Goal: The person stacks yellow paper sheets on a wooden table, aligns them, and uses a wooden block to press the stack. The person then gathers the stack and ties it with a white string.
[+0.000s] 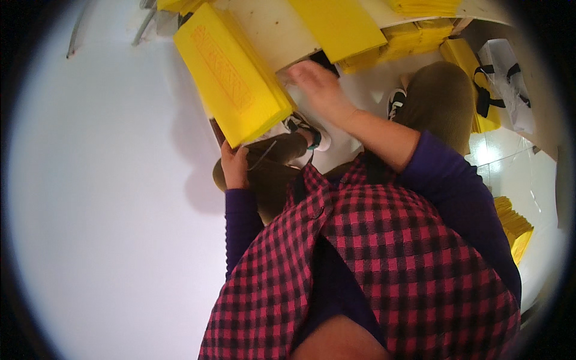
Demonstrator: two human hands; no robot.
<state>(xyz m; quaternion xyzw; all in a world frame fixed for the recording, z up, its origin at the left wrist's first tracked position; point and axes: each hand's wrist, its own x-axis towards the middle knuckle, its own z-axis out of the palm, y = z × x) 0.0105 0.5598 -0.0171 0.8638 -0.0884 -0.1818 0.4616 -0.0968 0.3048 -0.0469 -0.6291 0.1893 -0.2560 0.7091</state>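
Note:
A thick stack of yellow paper (225, 75) with a red printed panel lies tilted at the upper left, over the edge of the pale table. My left hand (234, 165) is closed at its near corner, the fingers partly hidden. Next to that hand a thin grey strip (264, 155) sticks out over my knee; whether the hand holds it I cannot make out. My right hand (321, 90) is in the air just right of the stack, blurred by motion, its fingers too smeared to read.
Another yellow sheet stack (342, 30) lies on the pale tabletop (267, 24). More yellow stacks (414, 45) stand below it. At the right are a white bag (504, 78) with black straps and a yellow bundle (513, 228) on the floor. A white wall (108, 180) stands at my left.

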